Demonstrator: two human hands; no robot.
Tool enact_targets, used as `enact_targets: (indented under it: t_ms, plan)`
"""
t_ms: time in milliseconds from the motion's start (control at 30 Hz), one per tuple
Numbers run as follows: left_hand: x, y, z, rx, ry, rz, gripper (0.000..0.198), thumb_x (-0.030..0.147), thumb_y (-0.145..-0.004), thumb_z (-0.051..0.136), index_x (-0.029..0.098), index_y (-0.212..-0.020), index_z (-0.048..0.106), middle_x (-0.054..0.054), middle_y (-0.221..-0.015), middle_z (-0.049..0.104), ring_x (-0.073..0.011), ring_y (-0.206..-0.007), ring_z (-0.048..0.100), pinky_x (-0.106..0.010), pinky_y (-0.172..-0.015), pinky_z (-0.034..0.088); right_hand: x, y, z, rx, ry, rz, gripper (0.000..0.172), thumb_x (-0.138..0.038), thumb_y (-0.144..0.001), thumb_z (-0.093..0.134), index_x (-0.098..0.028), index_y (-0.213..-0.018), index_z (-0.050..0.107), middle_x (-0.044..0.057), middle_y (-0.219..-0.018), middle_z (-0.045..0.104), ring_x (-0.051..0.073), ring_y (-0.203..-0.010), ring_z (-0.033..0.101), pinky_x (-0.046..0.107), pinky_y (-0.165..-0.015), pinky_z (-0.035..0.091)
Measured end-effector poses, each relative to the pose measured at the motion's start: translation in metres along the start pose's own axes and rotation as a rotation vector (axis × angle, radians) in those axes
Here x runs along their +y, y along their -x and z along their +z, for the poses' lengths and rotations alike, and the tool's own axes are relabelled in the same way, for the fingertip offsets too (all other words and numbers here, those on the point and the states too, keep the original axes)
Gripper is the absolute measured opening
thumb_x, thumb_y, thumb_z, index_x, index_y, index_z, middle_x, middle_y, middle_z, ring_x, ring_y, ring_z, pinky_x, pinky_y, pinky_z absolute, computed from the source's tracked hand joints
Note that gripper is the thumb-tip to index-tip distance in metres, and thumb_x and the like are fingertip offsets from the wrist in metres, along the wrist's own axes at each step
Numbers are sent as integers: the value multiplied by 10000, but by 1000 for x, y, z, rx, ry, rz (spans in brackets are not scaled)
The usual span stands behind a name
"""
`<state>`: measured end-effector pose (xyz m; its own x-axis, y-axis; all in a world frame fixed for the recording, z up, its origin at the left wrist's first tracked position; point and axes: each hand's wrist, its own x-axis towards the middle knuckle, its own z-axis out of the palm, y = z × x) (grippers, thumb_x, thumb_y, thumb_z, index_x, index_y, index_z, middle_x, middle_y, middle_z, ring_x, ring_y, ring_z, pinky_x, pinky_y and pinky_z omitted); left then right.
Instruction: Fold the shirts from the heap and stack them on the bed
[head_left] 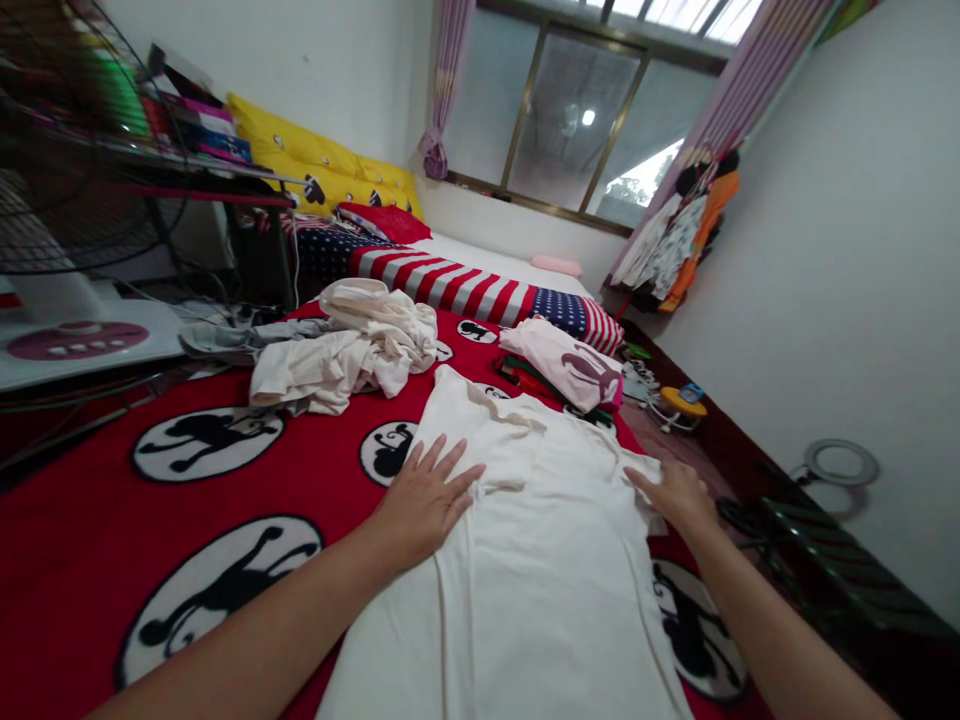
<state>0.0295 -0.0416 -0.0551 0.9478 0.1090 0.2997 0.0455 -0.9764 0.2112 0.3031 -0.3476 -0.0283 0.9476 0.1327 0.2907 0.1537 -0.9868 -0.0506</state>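
A white garment (pixel 555 560) lies spread over a red blanket (pixel 67 540) patterned with black figures in white ovals. On the garment's left side, below its shoulder, my left hand (pixel 427 500) rests flat with its fingers spread. My right hand (pixel 673 492) is at the garment's right sleeve, its thumb on the cloth and its other fingers bent and partly hidden; whether it pinches the fabric is unclear. Beyond the garment, to the right, lies a folded pink garment (pixel 562 358) with a dark print, on top of darker cloth.
Crumpled cream clothes (pixel 352 345) lie at the back left. A fan (pixel 75 330) stands at the left beside a desk (pixel 217 170). Behind is a bed with a striped cover (pixel 450 285). At the right are a yellow stool (pixel 682 402) and a ring light (pixel 841 462).
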Motion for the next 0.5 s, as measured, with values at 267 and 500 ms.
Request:
enact_targets:
  t_ms: [267,500]
  plan:
    - [0,0,1,-3,-16,8,437,413,-971,390,377,-1402,453,-46,-1541,341,-324,-1431,248,-549,-1132,209,-6,11,-12,74,-232,-65,350,-428,-734,539,-163,-912,683,157,-987,697,313,-941,640,383,-771,463]
    - [-1,-7,-11,1,59,63,374,312,-959,416,274,-1300,564,-95,-1446,469,-271,-1366,381,-484,-1127,267,-6,14,-13,75,-587,48,419,-440,-681,554,-127,-947,643,132,-839,702,263,-722,650,345,-635,490]
